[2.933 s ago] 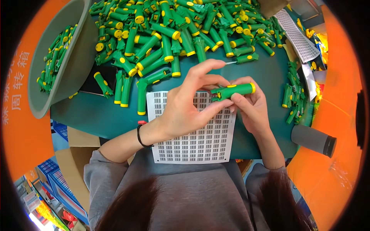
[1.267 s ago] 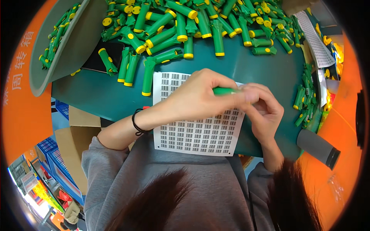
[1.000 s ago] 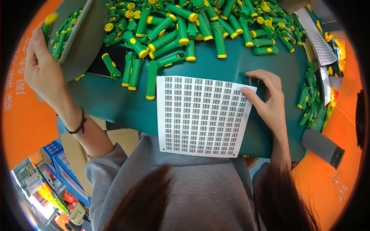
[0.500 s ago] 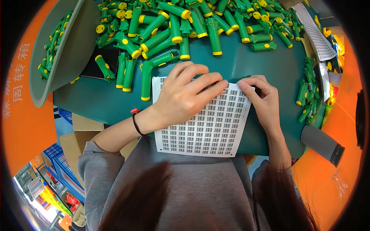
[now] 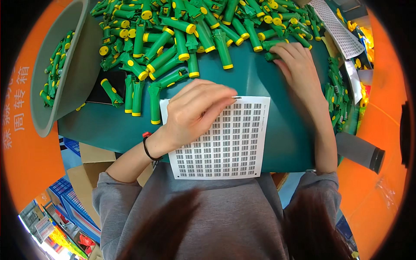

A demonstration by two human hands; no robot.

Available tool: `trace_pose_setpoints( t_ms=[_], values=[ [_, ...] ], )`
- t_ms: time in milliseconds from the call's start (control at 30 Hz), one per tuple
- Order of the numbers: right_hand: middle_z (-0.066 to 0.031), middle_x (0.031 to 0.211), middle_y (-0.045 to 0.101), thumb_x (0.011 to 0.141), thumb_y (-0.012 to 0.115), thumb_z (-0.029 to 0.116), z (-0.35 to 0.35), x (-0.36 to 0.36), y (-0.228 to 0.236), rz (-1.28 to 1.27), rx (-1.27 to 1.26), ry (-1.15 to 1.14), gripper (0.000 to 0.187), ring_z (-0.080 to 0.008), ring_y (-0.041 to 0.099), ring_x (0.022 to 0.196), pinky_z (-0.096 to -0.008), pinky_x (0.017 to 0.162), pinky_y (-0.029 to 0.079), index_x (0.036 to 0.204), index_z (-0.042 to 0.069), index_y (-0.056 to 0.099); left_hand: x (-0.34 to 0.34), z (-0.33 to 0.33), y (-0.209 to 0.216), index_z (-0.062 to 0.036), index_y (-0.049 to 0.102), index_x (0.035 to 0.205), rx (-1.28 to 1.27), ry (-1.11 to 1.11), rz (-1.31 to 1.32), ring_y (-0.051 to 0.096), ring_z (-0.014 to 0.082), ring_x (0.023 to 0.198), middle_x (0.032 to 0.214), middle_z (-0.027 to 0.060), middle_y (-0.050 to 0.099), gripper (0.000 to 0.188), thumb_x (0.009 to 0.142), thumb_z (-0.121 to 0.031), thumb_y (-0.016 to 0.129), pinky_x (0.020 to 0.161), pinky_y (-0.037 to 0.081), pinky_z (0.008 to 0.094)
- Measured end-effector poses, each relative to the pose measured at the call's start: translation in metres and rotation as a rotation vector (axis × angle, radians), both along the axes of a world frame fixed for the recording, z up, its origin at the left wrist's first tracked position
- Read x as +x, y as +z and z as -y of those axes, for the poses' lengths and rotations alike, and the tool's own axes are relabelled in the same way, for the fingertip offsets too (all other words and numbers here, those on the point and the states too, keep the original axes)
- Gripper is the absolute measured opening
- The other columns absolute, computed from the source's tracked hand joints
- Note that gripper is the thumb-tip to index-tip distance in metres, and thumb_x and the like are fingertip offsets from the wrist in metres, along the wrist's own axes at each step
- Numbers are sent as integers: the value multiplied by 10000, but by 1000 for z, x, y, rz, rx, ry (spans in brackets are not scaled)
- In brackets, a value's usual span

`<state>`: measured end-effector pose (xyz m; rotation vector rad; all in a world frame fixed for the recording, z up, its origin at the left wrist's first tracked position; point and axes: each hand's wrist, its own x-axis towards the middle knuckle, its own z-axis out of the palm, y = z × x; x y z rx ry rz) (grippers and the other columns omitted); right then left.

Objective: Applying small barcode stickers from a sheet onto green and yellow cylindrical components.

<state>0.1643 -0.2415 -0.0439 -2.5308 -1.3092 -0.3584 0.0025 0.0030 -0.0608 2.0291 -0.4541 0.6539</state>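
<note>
**Bench [image 5: 290, 145] from above**
Sheet [image 5: 219, 167]: near, central. Left hand [image 5: 190, 110]: above it, fingertips together. Right hand [image 5: 299, 65]: far right, curled, grip unclear. Tube [image 5: 270, 56]: at the right hand's fingertips, jutting left, axis left–right. Label [image 5: 237, 98]: in the left hand's pinch.

So the left hand [image 5: 195, 112] is over a white label sheet [image 5: 229, 160], pinching one small label [image 5: 237, 98] near the top edge. Right hand [image 5: 298, 67] is stretched out to a green tube [image 5: 270, 56] beside a huge heap of green-and-yellow tubes [image 5: 181, 44] on the green worktop [image 5: 108, 125]. Grey-green tub [image 5: 89, 58] with more tubes sits left, dark grey cylinder [image 5: 355, 148] off right.
</note>
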Motion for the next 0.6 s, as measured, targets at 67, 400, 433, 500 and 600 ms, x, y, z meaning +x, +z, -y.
trace_pose_setpoints(
  t_ms=[67,400,433,500,600],
  values=[
    [-85,1230,638,884,678,56,1,-6,2,-39,-104,7,351,-298,576,1114,-394,972,461,1232,63,628,-2,0,8,19,722,985,-77,19,-125,687,215,815,887,100,730,194,806,52,788,732,545,315],
    [-129,1223,635,892,685,-64,-2,-89,9,-1063,994,-53,360,-185,634,1080,-305,840,545,1236,-18,590,-5,11,46,33,692,1009,-536,-109,-423,678,130,910,974,71,724,104,911,20,722,823,550,280],
    [-153,1225,632,880,691,-71,0,-94,5,-1119,1009,-45,397,-207,638,1080,-314,858,549,1257,-26,575,-3,11,49,30,691,1014,-476,-133,-419,676,129,907,974,71,723,110,913,6,725,828,547,280],
    [-164,1229,635,876,691,-96,-1,-102,0,-1187,1066,5,401,-220,637,1109,-329,903,554,1256,-46,574,1,11,52,22,685,1024,-413,-190,-430,665,123,917,996,71,716,127,926,-47,729,857,531,282],
    [-184,1257,631,875,684,-126,0,-108,-6,-1217,1087,68,406,-248,629,1169,-375,1012,534,1260,-66,573,5,9,61,15,673,1028,-429,-265,-554,657,119,941,1008,60,702,134,931,-60,727,873,521,284]
  ],
)
